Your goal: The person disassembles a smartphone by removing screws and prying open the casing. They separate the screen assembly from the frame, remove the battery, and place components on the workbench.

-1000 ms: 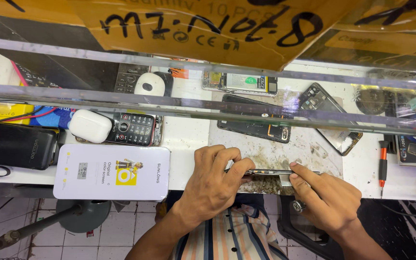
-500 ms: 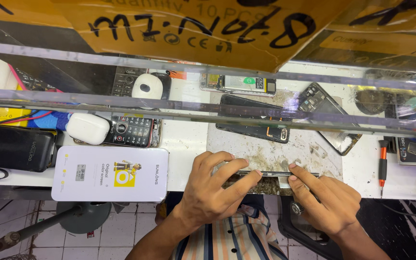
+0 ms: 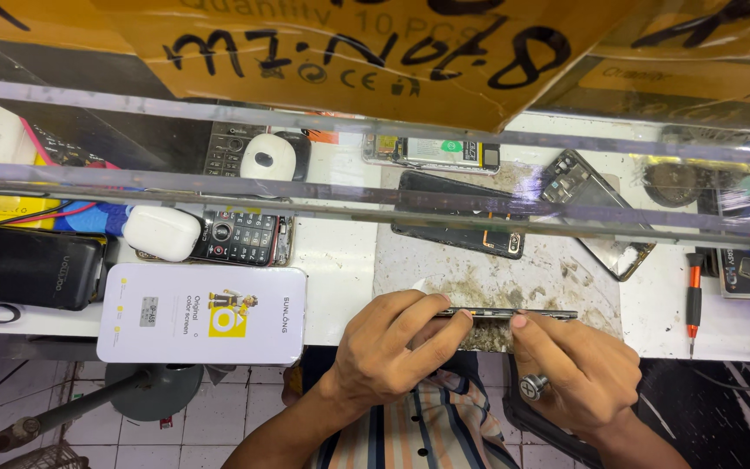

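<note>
Where the white workbench [image 3: 340, 260] runs across the scene under two clear shelf rails, a grey scuffed work mat [image 3: 557, 278] covers its right half. On the near left lies a white flat box [image 3: 201, 314] with a yellow picture, and left of it a black power bank [image 3: 28, 267]. Farther back sit a keypad phone [image 3: 245, 236] and a white earbud case [image 3: 161, 232]. At the near edge of the mat, a thin phone [image 3: 505, 313] is held edge-on. The left hand [image 3: 388, 352] is clamped on its left end, and the right hand [image 3: 579, 369], with a ring, pinches its right part, perhaps with a fine tool, though that is too small to tell. An orange-handled screwdriver [image 3: 694, 300] lies to the right.
</note>
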